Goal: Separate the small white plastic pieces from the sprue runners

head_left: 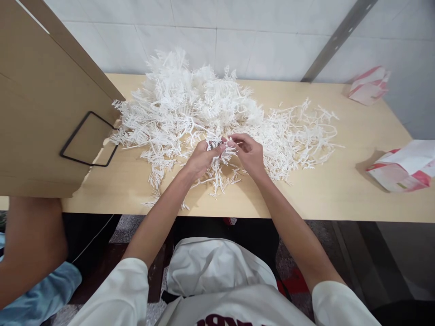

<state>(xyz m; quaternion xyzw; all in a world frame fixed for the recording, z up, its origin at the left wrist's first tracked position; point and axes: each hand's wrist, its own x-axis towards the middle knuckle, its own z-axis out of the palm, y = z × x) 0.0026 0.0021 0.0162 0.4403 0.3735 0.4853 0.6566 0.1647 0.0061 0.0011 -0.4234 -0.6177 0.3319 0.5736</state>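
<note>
A large heap of white, branching plastic-looking sprigs (190,99) spreads over the wooden table. At its front edge, my left hand (201,158) is closed round a small bunch of white sprigs (217,170), thumb on top. My right hand (249,154) meets it from the other side, its thumb and fingertips pinched on the tip of the same bunch. Both sets of fingertips nearly touch. Strands hang below my hands toward the table. Smaller, looser sprigs (299,136) lie to the right of my right hand.
A cardboard panel (41,113) with a black wire frame (90,138) stands at the left. Another person's arm (37,240) is below it. Two red-and-white paper packets (404,167) sit at the right of the table (326,194). A tiled wall (258,50) runs behind.
</note>
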